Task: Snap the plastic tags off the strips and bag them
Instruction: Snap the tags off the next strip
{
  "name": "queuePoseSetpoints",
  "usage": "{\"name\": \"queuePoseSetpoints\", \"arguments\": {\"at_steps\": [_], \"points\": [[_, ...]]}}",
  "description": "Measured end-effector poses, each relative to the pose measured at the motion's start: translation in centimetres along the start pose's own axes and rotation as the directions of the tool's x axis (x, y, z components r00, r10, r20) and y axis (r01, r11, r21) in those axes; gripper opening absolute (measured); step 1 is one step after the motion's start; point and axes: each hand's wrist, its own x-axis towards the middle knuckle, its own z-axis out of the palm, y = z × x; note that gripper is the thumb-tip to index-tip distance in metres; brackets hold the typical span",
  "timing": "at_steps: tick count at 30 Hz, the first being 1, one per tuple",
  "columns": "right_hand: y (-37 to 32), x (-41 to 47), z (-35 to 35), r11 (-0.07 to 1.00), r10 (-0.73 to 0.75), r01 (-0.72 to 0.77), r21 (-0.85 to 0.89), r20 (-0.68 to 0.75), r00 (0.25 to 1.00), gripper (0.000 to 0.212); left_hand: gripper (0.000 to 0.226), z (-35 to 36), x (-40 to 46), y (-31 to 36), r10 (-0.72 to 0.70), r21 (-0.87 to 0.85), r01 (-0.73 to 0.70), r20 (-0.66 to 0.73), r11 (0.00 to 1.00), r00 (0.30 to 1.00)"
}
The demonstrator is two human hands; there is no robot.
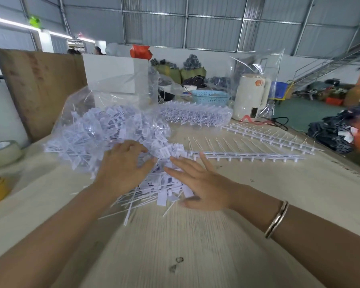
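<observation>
Both hands rest flat, fingers straight, on the loose tags (164, 190): left hand (123, 169) at ten o'clock by the bag (104, 125), right hand (197, 183). Careless sweeping could scatter tags off the surface (195, 246).

tag pile (154, 183) left of strips (247, 155) on table (195, 246)
</observation>
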Motion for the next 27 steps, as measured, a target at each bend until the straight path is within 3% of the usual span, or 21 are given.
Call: {"name": "queuePoseSetpoints", "arguments": {"at_steps": [2,4,8,12,15,18,20,22,24,27], "points": [[-0.7,1.0,0.5,0.997,0.046,-0.046,-0.057,0.002,0.999,0.075,0.057,1.3,0.7,0.1,-0.047,0.120,0.013,0.284,0.993,0.958],[-1.9,2.4,1.0,0.992,0.098,-0.098,-0.078,-0.009,0.995,0.067,0.051,2.0,1.1,-0.1,-0.064,0.169,-0.003,0.388,0.986,0.919],[-3.8,4.6,2.1,0.974,0.191,-0.182,0.133,-0.061,0.980,0.066,0.044,1.5,1.6,-0.5,-0.098,0.032,0.092,0.319,0.995,0.943],[-3.5,4.1,1.5,0.939,0.171,-0.137,0.316,-0.082,0.982,0.080,0.051,1.1,1.0,-0.7,-0.089,0.256,0.015,0.280,0.967,0.956],[-2.0,2.7,0.0,0.875,0.211,-0.034,0.483,-0.317,0.925,0.068,0.052,1.1,-0.2,0.8,0.074,0.326,-0.097,0.080,0.941,0.994],[1.1,1.6,-0.7,0.812,0.422,-0.095,0.576,-0.467,0.777,0.046,0.056,1.7,-1.2,3.3,0.324,0.275,-0.317,0.021,0.908,0.946],[3.6,1.5,-0.7,0.770,0.566,-0.325,0.550,-0.352,0.746,0.039,0.058,3.0,-1.7,4.9,0.468,0.194,-0.483,0.118,0.854,0.876],[5.9,1.7,0.0,0.768,0.617,-0.541,0.342,-0.174,0.767,0.039,0.057,4.7,-1.9,6.1,0.553,0.209,-0.586,0.197,0.783,0.809],[7.4,2.3,0.7,0.786,0.610,-0.593,0.175,-0.066,0.789,0.041,0.049,5.9,-1.9,6.4,0.607,0.260,-0.647,0.225,0.717,0.762],[8.9,4.0,1.1,0.778,0.624,-0.617,0.117,-0.025,0.781,0.042,0.036,6.2,-1.0,5.5,0.631,0.319,-0.649,0.172,0.691,0.756]]}}
